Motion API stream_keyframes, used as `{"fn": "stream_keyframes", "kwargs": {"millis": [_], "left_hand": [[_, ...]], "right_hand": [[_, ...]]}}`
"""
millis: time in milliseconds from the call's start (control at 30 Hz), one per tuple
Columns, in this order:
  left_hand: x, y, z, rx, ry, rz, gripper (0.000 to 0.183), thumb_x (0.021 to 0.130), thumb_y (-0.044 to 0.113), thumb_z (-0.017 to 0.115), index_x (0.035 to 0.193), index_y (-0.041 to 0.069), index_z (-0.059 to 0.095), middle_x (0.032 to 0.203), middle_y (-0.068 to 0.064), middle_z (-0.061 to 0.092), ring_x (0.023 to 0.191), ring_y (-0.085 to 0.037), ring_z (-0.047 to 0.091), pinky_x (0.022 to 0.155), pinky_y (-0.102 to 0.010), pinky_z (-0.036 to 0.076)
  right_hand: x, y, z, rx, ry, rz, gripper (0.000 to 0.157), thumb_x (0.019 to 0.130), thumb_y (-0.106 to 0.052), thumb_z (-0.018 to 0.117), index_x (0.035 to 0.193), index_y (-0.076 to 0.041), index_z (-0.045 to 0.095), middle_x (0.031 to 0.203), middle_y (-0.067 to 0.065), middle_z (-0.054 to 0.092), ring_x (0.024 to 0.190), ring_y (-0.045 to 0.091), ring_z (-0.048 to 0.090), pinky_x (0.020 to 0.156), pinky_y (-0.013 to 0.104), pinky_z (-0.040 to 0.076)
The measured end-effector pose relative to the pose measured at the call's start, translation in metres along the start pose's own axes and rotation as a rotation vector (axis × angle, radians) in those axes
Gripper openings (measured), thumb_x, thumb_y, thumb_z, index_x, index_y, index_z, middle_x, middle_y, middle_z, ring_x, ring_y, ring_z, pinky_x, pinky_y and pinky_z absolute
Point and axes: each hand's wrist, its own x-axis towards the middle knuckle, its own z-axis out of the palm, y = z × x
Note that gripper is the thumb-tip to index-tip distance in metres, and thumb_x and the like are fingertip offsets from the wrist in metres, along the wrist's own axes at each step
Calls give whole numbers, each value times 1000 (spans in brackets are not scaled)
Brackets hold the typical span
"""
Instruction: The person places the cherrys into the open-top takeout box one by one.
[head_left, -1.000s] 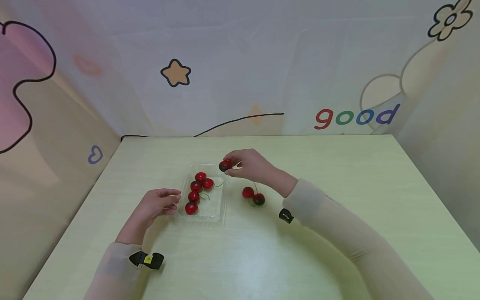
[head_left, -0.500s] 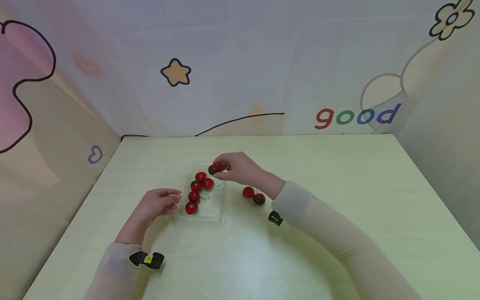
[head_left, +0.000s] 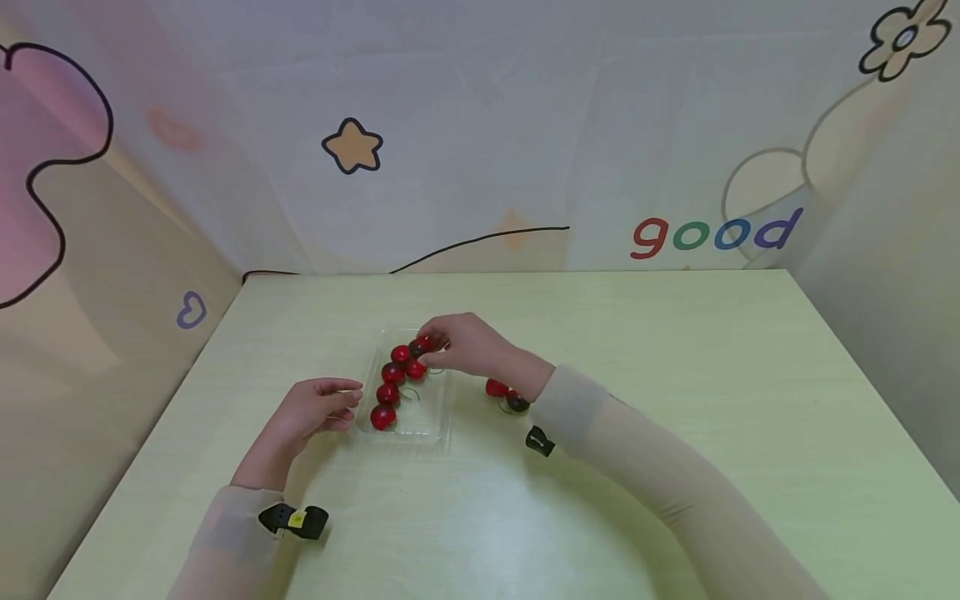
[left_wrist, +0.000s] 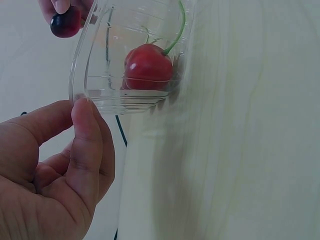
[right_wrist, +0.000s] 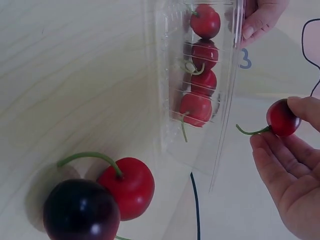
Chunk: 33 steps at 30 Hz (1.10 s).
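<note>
My right hand [head_left: 468,343] pinches a dark red cherry [right_wrist: 283,118] between thumb and fingers, above the far end of a clear plastic box [head_left: 420,427]. From this cherry a green stem sticks out. Several red cherries [head_left: 383,417] lie in the box, roughly in a line along its left half. At the box's left side, my left hand [head_left: 318,408] holds the rim with its fingertips, seen close up in the left wrist view as thumb and finger [left_wrist: 86,135] meeting at the edge.
To the right of the box, a red cherry [right_wrist: 131,187] and a darker cherry [right_wrist: 80,210] lie together on the pale table [head_left: 637,333], partly under my right forearm in the head view. A printed cloth backdrop [head_left: 480,125] stands behind the table.
My right hand has moved left and slightly down with its cherry, from beside the box's far right corner to over the cherries inside. The left hand has stayed at the rim.
</note>
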Motion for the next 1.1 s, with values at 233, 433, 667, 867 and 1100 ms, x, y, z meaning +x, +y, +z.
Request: {"fn": "stream_keyframes", "kwargs": {"millis": [233, 433, 667, 867, 1100], "left_hand": [[1, 0, 1, 9, 5, -7, 42, 104, 16, 59, 138, -8, 56, 100, -7, 71, 73, -10, 62, 67, -18, 58], [1, 0, 1, 9, 5, -14, 42, 104, 15, 58, 138, -8, 56, 101, -7, 72, 73, -9, 62, 67, -18, 58], [1, 0, 1, 9, 4, -20, 42, 104, 16, 58, 138, -7, 56, 104, -8, 71, 75, -11, 62, 68, -18, 58], [3, -1, 1, 12, 4, -16, 42, 104, 17, 58, 138, -7, 56, 104, -9, 71, 75, -11, 63, 68, -18, 59], [2, -2, 0, 4, -1, -11, 42, 104, 16, 58, 138, -8, 56, 97, -5, 70, 72, -9, 62, 67, -18, 59]], "right_hand": [[5, -1, 10, 7, -27, 6, 34, 96, -18, 72, 126, -5, 68, 117, 12, 75, 108, 23, 69, 97, 32, 57], [8, -3, 17, 3, -58, 22, 32, 95, -16, 73, 124, -5, 66, 113, 12, 75, 103, 22, 69, 94, 32, 57], [11, -3, 22, -22, -81, 16, 29, 95, -15, 73, 121, -5, 68, 113, 11, 75, 102, 20, 68, 91, 30, 56], [15, -3, 28, -79, -92, -1, 24, 95, -13, 72, 118, -5, 72, 111, 9, 75, 98, 18, 66, 91, 29, 56], [18, -5, 35, -152, -108, 5, 15, 96, -12, 71, 108, -6, 75, 99, 6, 73, 85, 14, 57, 81, 25, 50]]}}
